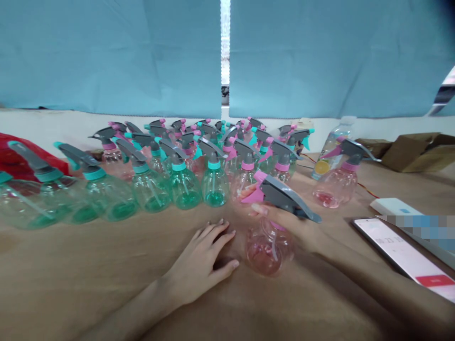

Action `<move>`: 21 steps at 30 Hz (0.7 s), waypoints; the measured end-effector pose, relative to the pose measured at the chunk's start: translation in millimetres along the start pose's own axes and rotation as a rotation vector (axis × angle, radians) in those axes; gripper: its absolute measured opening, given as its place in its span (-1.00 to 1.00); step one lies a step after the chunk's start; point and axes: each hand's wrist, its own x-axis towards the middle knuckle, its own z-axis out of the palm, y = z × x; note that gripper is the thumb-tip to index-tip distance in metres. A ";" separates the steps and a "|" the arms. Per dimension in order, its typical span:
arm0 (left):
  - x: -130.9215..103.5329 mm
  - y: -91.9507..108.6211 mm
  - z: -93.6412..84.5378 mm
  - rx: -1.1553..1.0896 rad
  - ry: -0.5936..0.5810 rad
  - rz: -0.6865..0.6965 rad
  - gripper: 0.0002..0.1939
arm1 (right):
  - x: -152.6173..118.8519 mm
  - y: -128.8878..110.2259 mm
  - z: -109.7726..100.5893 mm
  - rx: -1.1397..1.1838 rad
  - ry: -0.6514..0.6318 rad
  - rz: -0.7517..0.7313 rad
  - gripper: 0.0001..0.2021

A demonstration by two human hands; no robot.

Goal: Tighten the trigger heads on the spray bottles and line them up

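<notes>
My right hand point(280, 215) is wrapped round the neck of a pink spray bottle point(265, 253), just under its grey and pink trigger head. The bottle leans a little; whether its base touches the table I cannot tell. Flat on the table to its left lies my left hand point(199, 260), fingers spread and holding nothing. Beyond both hands stands a front row of green spray bottles point(185, 189) with turquoise collars. Another pink spray bottle point(334, 187) stands apart on the right, its trigger head facing left.
Several more spray bottles crowd behind the front row. A phone point(401, 251) showing a timer and a white device point(394, 207) lie at right. Farther back are a clear drink bottle point(327, 151) and a brown carton point(419, 151). Red material point(21, 151) sits at far left.
</notes>
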 end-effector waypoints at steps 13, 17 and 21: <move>0.2 -0.3 0.3 0.018 -0.010 0.002 -0.48 | -1.6 9.7 1.5 0.094 0.007 0.037 -0.77; -0.5 -3.0 1.5 0.021 0.002 0.016 -0.49 | -2.9 4.0 1.0 0.044 0.036 0.041 -0.86; -0.2 -5.7 3.8 0.028 0.013 0.018 -0.49 | -4.7 -1.5 -1.3 0.050 0.028 0.021 -0.81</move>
